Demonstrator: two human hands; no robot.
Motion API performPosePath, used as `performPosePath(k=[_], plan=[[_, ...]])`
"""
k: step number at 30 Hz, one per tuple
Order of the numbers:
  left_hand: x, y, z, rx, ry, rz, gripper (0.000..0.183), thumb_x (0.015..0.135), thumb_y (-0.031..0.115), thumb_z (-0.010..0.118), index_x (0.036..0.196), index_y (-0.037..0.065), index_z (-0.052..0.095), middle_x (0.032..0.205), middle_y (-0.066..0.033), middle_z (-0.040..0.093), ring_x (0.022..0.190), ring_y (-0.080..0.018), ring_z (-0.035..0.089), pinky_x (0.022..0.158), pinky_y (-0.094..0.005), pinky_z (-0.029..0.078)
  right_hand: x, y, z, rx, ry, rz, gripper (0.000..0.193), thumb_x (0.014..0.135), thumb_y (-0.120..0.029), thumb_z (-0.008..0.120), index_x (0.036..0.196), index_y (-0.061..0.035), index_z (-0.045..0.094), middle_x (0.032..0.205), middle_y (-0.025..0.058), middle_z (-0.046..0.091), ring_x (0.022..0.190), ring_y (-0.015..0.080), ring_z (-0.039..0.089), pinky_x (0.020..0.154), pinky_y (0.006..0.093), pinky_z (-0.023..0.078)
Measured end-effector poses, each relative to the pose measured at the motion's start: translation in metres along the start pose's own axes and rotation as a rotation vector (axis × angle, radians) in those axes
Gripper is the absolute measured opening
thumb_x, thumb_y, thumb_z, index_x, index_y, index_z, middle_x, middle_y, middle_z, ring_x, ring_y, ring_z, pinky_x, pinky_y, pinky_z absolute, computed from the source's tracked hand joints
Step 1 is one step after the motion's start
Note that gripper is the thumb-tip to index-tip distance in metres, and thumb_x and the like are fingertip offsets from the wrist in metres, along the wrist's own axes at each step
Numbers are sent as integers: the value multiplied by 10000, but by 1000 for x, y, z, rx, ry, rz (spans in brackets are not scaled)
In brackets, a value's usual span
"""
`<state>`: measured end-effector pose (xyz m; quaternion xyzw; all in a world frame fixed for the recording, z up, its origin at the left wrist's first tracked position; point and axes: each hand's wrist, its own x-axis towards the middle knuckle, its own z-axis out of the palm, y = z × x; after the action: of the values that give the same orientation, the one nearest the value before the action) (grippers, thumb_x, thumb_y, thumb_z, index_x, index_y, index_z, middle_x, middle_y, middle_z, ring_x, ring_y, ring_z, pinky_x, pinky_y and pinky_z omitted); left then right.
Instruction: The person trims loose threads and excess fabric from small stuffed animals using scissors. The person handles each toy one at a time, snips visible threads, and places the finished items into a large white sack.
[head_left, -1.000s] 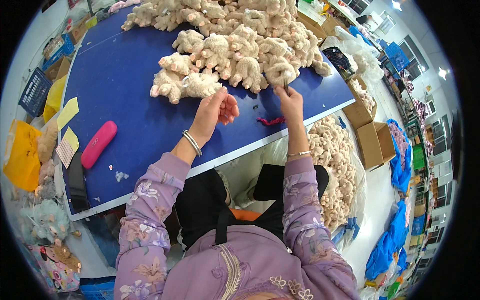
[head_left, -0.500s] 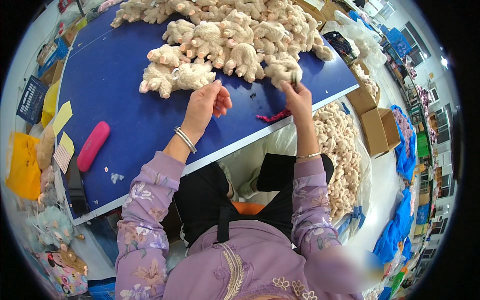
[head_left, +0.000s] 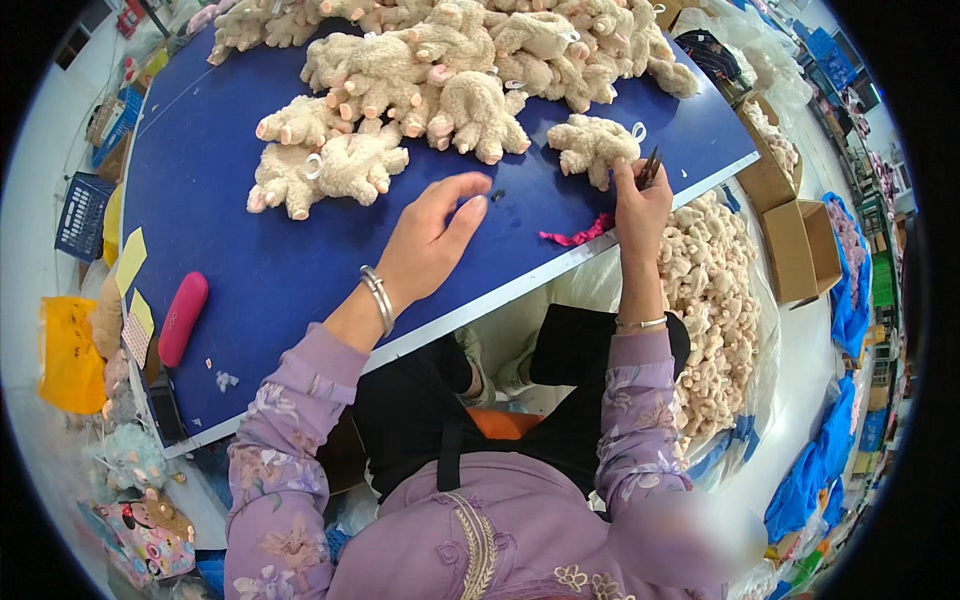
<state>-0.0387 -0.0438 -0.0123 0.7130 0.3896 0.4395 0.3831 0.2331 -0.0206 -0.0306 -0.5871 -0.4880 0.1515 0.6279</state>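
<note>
My right hand (head_left: pixel 643 205) is closed around a small dark tool with two pointed tips, which looks like thread snips (head_left: pixel 650 168). Its fingertips are at the lower right side of a cream plush animal (head_left: pixel 592 145) with a white loop on it, lying apart from the heap. Over the blue tabletop, my left hand (head_left: pixel 438 235) holds nothing; its fingers reach out to the right, the thumb apart from them. Beyond it lie a cream plush animal with a white loop (head_left: pixel 360 163) and a large heap of similar plush animals (head_left: pixel 470 60).
A twisted pink strip (head_left: pixel 578 234) lies by the table's near edge. On the left are a pink case (head_left: pixel 183 318) and yellow paper (head_left: pixel 130 260). Below the table's right side sits a big bag of cream plush pieces (head_left: pixel 712 300), with an open cardboard box (head_left: pixel 802 250) beyond.
The view has shifted a little. My left hand's curled fingers have stretched out toward the right. The plush animal by my right hand now lies separate from the heap, and the dark tips show clearly.
</note>
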Motion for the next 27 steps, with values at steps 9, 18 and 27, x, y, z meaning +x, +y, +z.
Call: performPosePath(k=[9, 18, 27], plan=[[13, -2, 9, -409, -96, -201, 451, 1030, 359, 343, 1133, -5, 589, 972, -140, 691, 773, -139, 644, 599, -220, 460, -3, 3, -5, 102, 22, 10, 189, 895, -137, 656, 822, -26, 520, 701, -19, 522, 617, 54, 467, 545, 220, 393], [15, -3, 10, -319, 19, -121, 213, 982, 186, 512, 1067, 20, 614, 881, -54, 680, 695, -67, 585, 577, -186, 437, -15, -18, -14, 241, -186, 128, 233, 925, -127, 612, 1102, 24, 600, 839, 17, 623, 662, 51, 523, 572, 192, 417], [5, 11, 18, -221, -225, -14, 771, 738, 262, 799, 1363, 37, 407, 1192, -102, 587, 919, -152, 614, 809, -298, 516, -59, -113, 25, 159, -485, 3, 176, 880, -96, 642, 1022, 7, 636, 820, 13, 637, 689, 71, 577, 628, 216, 492]])
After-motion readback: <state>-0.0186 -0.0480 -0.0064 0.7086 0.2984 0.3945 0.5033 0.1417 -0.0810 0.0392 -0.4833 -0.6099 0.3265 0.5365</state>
